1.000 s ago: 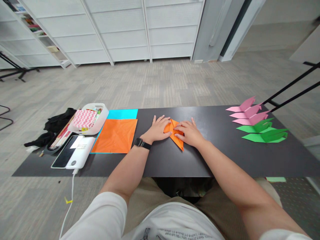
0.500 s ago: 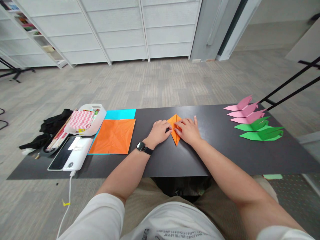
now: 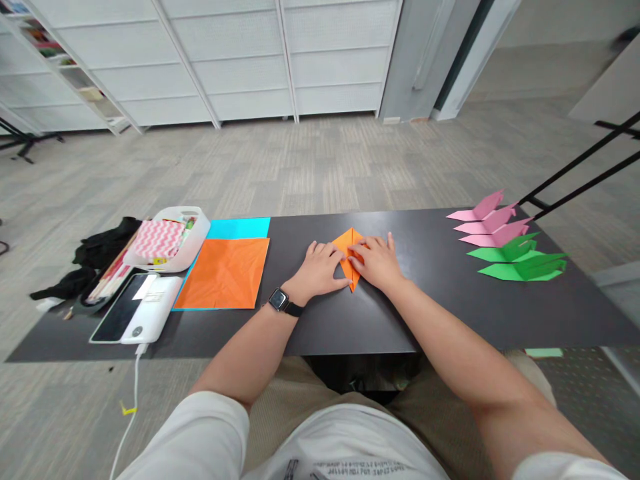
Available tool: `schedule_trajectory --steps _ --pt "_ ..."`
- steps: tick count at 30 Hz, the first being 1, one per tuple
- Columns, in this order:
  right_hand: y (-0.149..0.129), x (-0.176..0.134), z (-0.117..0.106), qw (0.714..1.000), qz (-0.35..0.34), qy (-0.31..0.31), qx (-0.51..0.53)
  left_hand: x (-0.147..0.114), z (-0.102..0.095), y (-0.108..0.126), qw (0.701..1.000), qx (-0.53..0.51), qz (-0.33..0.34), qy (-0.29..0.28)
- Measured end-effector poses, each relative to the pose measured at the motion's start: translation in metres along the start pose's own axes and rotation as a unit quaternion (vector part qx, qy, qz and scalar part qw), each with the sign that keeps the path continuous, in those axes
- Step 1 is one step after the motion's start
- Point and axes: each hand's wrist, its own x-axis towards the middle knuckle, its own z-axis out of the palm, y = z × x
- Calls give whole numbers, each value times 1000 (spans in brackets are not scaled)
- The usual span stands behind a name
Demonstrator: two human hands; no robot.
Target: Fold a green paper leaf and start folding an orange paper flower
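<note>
A piece of orange origami paper [image 3: 353, 236], folded into a kite-like diamond with a crease down its middle, lies on the dark table between my hands. My left hand [image 3: 320, 270] rests at its left edge, fingers stretched out and the thumb spread toward the lower point. From the other side, my right hand [image 3: 376, 260] presses thumb and fingertips onto the paper near the centre crease, little finger raised. Both hands hide part of the folds. A watch [image 3: 279, 299] is on my left wrist.
Flat orange sheets [image 3: 225, 273] lie over blue sheets [image 3: 239, 228] on the left. Beyond them are a white basket [image 3: 197, 243], a white power bank with cable [image 3: 153, 310] and black cloth [image 3: 107, 240]. Pink folded birds [image 3: 493, 223] and green ones [image 3: 530, 267] stand at the right.
My left thumb has swung out from the paper's middle down toward its lower point, and the left fingers have spread. The right hand stays almost still on the paper.
</note>
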Motion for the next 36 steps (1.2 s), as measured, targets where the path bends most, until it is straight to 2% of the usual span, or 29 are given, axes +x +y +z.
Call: schedule_trajectory --steps 10,16,23,31,36 --pt "1 0 1 1000 -3 0 1 -7 -7 5 1000 -16 7 -15" --pt "2 0 2 1000 -8 5 5 0 1 12 999 -1 -42 14" --pt "8 1 0 1000 -18 2 25 0 4 13 999 2 -45 1" --pt "38 -3 -11 991 -85 -27 99 -5 -3 -9 998 -58 1 -17" --pt "48 -5 -14 986 -110 -43 121 -3 -6 -5 997 -75 27 -7"
